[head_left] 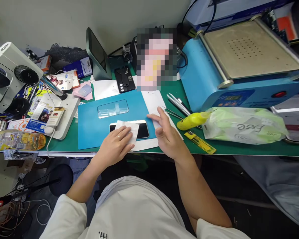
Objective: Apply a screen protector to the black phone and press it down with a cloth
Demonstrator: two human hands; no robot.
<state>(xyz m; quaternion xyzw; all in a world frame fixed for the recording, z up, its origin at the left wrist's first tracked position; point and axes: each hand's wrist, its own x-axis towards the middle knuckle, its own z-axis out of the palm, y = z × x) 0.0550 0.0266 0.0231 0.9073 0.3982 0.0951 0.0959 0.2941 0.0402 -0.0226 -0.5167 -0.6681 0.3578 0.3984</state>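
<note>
A white wipe covers part of a phone with a black screen and light edge, lying on a blue mat. My left hand, a ring on one finger, is closed on the wipe and holds it against the screen. Just right of the phone, my right hand hovers with its fingers apart and nothing in them. Behind the phone, a clear glass screen protector rests on the mat. White paper strips lie beside and below the phone.
A yellow bottle, tweezers and a plastic-wrapped pack lie to the right, before a blue heating machine. A microscope stands left. Another phone lies behind the mat, near a display stand.
</note>
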